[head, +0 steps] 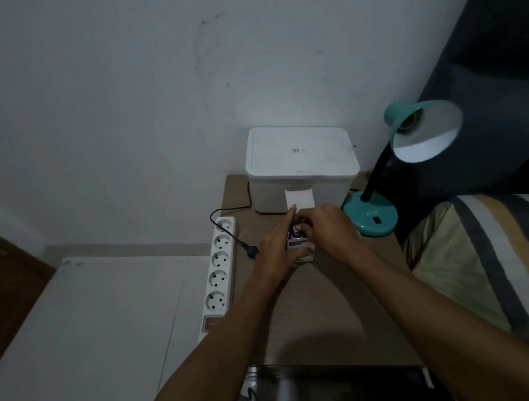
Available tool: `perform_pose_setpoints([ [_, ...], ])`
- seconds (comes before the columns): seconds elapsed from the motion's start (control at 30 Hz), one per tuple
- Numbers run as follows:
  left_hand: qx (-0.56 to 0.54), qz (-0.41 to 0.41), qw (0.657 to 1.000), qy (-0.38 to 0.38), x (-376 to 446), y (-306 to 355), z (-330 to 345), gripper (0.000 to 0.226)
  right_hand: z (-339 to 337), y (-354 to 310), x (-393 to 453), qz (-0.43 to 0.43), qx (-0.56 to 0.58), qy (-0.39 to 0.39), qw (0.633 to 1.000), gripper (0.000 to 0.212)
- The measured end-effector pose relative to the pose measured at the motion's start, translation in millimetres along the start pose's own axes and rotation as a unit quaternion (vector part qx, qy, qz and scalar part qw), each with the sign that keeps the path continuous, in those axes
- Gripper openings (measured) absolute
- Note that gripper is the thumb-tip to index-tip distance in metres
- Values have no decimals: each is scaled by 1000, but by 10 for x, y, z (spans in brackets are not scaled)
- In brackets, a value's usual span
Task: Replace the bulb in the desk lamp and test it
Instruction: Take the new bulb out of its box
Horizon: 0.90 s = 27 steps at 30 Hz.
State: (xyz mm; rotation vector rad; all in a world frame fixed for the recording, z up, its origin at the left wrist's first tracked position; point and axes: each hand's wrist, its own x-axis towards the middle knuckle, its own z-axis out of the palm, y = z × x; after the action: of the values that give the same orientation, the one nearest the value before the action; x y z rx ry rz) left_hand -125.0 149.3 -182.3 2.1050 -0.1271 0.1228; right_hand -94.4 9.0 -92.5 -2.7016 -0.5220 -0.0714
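Observation:
A teal desk lamp stands at the right of the small wooden table, its shade tilted toward me with a bare socket and no bulb in it. In the middle of the table stands a small purple and white bulb box. My left hand holds the box from its left side. My right hand is at the box's open top, fingers pinched on what looks like the base of a bulb. The lamp's black plug lies loose beside the power strip.
A white power strip with several sockets and a red switch lies along the table's left edge. A white lidded box stands at the back against the wall. A bed with a striped pillow is on the right.

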Motion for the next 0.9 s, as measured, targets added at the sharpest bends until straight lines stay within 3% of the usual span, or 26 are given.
perform_pose_setpoints([
  [0.13, -13, -6, 1000, 0, 3, -1, -8, 106, 18, -67, 18, -17, -67, -9, 998, 25],
  [0.4, 0, 7, 1000, 4, 8, -4, -9, 104, -58, -76, 41, -29, -75, -78, 994, 26],
  [0.63, -19, 3, 1000, -5, 4, 6, -10, 108, 28, -95, -11, -20, -60, -4, 998, 25],
  [0.9, 6, 36, 999, -6, 23, -34, -3, 107, 12, -121, -11, -28, -75, -14, 997, 22],
])
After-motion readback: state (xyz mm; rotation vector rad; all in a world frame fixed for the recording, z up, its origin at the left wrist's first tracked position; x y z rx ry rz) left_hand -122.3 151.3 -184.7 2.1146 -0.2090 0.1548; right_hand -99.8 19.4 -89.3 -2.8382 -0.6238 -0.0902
